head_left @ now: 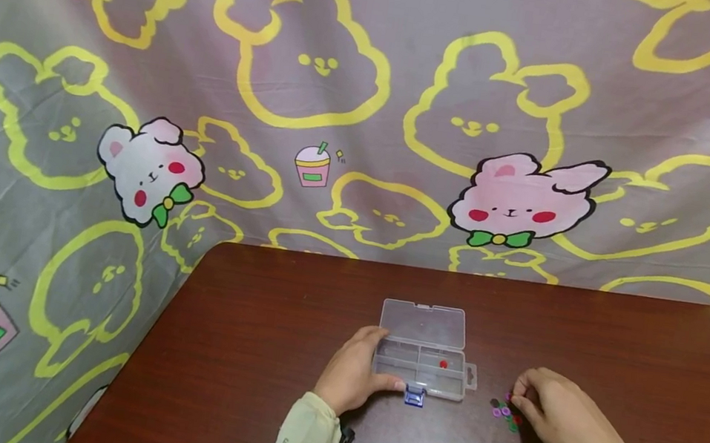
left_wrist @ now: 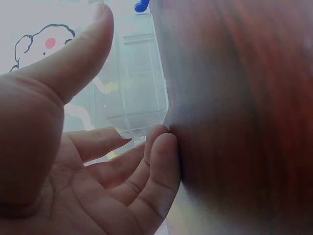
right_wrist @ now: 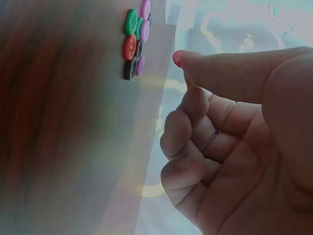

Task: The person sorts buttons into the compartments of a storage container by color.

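A clear plastic compartment box lies on the table with its lid raised at the back. One red button sits in its back right compartment, and a blue latch hangs at the front. My left hand holds the box's left end, thumb by the front edge and fingers along the side. To the right of the box, my right hand pinches a red button between thumb and forefinger. Beside it lies a small pile of green, red, black and purple buttons.
The box and button pile rest on a dark brown wooden table. A patterned cloth hangs behind and to the left of it. From the box's right end juts a clear hanging tab.
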The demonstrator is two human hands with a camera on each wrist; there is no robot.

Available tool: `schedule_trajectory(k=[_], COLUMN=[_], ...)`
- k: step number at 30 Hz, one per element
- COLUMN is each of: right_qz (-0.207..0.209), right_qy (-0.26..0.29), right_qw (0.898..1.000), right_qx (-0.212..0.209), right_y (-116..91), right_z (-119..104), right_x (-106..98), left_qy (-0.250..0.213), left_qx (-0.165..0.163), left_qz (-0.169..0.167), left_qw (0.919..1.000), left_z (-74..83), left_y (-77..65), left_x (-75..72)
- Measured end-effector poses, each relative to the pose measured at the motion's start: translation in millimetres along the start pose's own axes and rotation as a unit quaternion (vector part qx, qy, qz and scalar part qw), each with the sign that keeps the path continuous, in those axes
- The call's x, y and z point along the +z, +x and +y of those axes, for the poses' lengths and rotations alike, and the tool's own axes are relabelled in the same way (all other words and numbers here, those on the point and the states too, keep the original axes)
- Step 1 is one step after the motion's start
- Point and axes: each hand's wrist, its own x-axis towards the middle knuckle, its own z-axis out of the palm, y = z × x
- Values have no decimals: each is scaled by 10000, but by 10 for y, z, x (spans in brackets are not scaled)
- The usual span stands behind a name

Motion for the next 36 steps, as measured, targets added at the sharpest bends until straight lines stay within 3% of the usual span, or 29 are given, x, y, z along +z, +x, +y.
schedule_trajectory(k=[36], right_qz=[4], right_qy=[85], right_qw=[9999], right_qx=[67], right_y=[207], right_z=[-268], right_x=[70], left_qy=[64], left_qx=[-12], left_qz=[6], left_qw=[10000], left_z=[-6], left_y=[5], left_x=[13])
